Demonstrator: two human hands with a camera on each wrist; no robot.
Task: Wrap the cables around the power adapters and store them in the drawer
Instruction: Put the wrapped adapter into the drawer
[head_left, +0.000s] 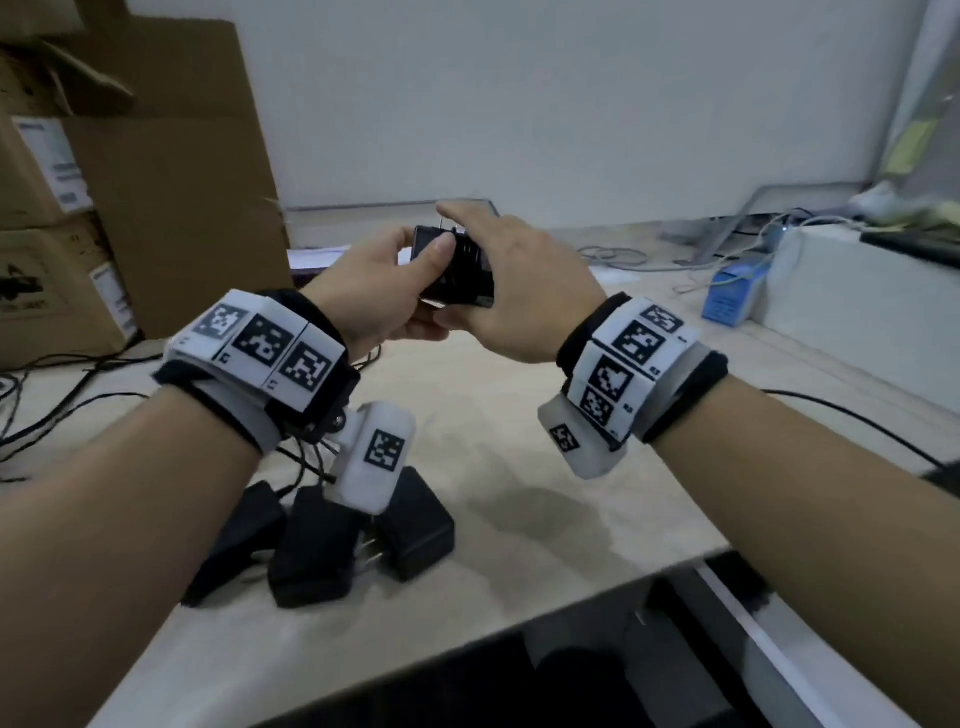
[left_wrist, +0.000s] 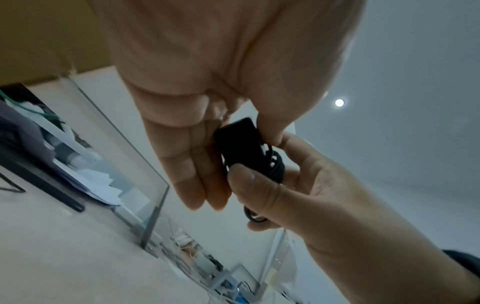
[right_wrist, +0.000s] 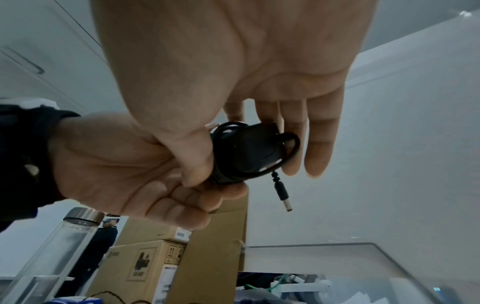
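I hold a black power adapter up over the desk with both hands. Its cable is coiled round the body, and the barrel plug dangles free below it. My left hand grips the adapter, thumb on top and fingers curled underneath. My right hand pinches it from the other side, thumb against the coil and fingers behind. Three more black adapters lie in a heap at the desk's near left, their cables trailing off to the left.
Cardboard boxes are stacked at the left. A blue box and a white box with loose wires stand at the right rear. A glass bottle shows in the right wrist view. Below the desk's front edge is a dark space with a white rail.
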